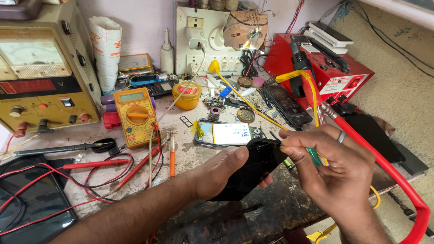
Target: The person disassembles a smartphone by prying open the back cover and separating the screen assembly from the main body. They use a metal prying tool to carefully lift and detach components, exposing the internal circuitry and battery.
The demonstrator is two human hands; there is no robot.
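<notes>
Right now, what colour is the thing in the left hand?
Black: the flat phone part in the left hand, seen from the head view.

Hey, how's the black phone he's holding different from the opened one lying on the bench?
The black phone is held tilted above the bench edge, gripped by the left hand and touched at its top edge by the right hand; the opened phone lies flat on the bench, untouched. The black phone shows one plain dark face; the opened phone shows a pale panel and small parts inside its frame. Both are flat, rectangular handsets.
</notes>
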